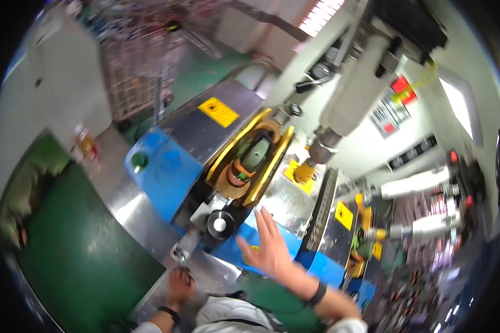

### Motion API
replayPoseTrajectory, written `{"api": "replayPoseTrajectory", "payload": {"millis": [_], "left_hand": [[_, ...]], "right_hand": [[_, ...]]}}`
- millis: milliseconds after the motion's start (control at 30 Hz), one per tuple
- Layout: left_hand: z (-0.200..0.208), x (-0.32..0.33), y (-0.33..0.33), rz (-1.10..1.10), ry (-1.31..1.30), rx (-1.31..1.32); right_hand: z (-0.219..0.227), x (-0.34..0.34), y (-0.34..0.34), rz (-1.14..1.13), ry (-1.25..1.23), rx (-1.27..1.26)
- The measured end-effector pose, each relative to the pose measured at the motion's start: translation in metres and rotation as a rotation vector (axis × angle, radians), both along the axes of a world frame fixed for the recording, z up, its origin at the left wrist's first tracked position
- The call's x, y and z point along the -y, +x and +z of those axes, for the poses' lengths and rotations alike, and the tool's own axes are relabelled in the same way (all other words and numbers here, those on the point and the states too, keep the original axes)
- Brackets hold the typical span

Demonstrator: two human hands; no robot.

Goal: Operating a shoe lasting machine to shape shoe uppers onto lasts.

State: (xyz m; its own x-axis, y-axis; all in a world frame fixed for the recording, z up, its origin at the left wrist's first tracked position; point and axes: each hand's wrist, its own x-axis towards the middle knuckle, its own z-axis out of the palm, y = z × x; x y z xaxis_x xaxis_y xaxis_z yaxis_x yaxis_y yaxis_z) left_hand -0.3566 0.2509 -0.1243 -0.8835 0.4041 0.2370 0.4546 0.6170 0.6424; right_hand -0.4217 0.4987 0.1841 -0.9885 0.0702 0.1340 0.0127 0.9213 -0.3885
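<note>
Head view on my feed puts the green and orange shoe-shaped piece (pixel 254 154) in the machine's holder, between two yellow-edged plates (pixel 272 165). Just below it sits a black round knob (pixel 220 225). The right hand (pixel 271 251) is over the blue panel (pixel 291 243) near that knob, fingers spread and grasping nothing. Low down, the left hand (pixel 181 287) is near a shiny metal fitting (pixel 179 254); I cannot tell whether its blurred fingers clench anything. I make out a yellow label (pixel 219 111) and a red-and-white placard (pixel 391 114), their print too blurred to read.
</note>
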Motion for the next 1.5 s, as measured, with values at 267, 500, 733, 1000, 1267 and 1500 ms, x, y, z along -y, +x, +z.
{"api": "replayPoseTrajectory", "payload": {"millis": [267, 500, 733, 1000, 1267, 1500], "left_hand": [[0.012, -0.032, 0.032, 0.225, -0.127, 0.395], [-0.003, -0.038, 0.13, -0.224, -0.096, 0.57], [0.016, 0.018, 0.216, -0.27, 0.173, 1.137], [0.154, 0.115, 0.111, 0.205, -0.014, 0.295], [0.101, 0.39, 0.019, 0.763, -0.24, 0.224], [-0.009, 0.536, 0.053, 0.979, -0.485, 0.126]], "right_hand": [[-0.051, -0.013, 0.143, -0.148, 0.035, 0.143], [-0.077, 0.012, 0.232, 0.18, -0.53, 0.133], [-0.079, 0.055, 0.262, 0.805, -0.647, 0.346], [-0.073, 0.115, 0.232, 0.634, -0.562, 0.585], [-0.076, 0.297, 0.113, 0.721, -0.558, 0.606], [-0.11, 0.534, -0.045, 1.422, -0.282, 0.268]]}}
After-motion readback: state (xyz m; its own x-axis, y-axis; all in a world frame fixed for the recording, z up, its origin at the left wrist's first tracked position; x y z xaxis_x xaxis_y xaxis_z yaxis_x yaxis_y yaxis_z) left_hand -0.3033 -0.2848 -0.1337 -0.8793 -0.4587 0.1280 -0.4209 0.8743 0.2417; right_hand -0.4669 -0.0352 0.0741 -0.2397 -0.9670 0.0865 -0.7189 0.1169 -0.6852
